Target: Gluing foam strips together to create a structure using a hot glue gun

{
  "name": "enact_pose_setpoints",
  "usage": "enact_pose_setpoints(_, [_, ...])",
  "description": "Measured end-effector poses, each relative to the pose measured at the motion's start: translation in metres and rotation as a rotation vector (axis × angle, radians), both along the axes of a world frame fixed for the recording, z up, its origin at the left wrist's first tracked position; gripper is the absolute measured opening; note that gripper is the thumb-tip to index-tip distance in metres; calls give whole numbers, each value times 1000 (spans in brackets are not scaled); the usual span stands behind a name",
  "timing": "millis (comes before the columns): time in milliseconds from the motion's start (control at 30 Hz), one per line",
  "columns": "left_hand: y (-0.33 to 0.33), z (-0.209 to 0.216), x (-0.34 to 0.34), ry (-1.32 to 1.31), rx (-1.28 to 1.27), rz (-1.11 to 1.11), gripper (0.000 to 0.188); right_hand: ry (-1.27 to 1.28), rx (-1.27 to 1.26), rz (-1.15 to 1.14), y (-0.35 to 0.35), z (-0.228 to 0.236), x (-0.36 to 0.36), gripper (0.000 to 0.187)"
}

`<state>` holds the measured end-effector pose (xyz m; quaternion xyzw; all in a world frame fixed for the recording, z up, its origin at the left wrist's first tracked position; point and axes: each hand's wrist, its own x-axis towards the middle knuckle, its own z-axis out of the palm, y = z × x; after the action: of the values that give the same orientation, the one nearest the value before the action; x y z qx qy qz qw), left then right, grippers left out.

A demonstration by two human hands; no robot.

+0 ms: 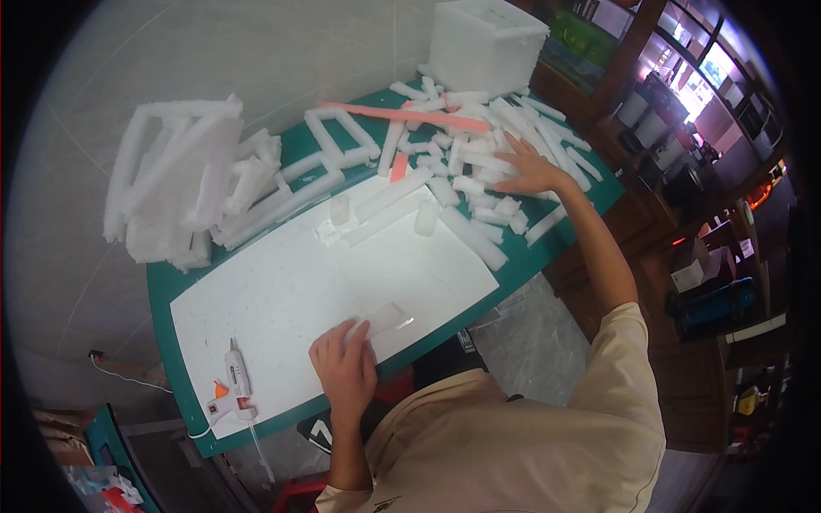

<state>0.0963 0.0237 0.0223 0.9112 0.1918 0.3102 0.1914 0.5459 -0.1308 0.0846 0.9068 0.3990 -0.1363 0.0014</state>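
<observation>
Near the front edge of the white board, my left hand curls its fingers over the end of a short white foam strip lying flat there. A small clear shiny piece is beside that strip. Out to the right, my right hand reaches over a heap of loose white foam strips, its fingers spread and touching the pieces. Two long foam strips and short foam blocks rest on the board's far part.
A glue gun with a glue stick stands at the board's left. Foam frames are stacked at the table's far left. Red strips lie among the foam. A large white foam block stands at the back of the green table.
</observation>
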Motion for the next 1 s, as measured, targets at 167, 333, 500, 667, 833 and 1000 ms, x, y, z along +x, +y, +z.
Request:
enact_pose_setpoints(167, [-2, 0, 0, -15, -3, 1, 33, -77, 174, 5, -7, -23, 22, 115])
enact_pose_setpoints(333, [0, -4, -2, -12, -22, -1, 34, 15, 193, 0, -13, -9, 36, 112])
enact_pose_setpoints(500, [1, -3, -3, -24, -16, -2, 33, 538, 559, -209, -41, 16, 32, 101])
enact_pose_setpoints(667, [3, -4, -2, -21, -22, -4, 34, 375, 453, -432, -43, 2, 42, 86])
enact_pose_setpoints(833, [1, -3, -2, -13, -17, -2, 34, -25, 425, -288, -38, -28, 74, 70])
enact_pose_setpoints(1000, [1, -4, -2, 6, -29, -3, 35, 22, 493, -222, -34, -36, 76, 74])
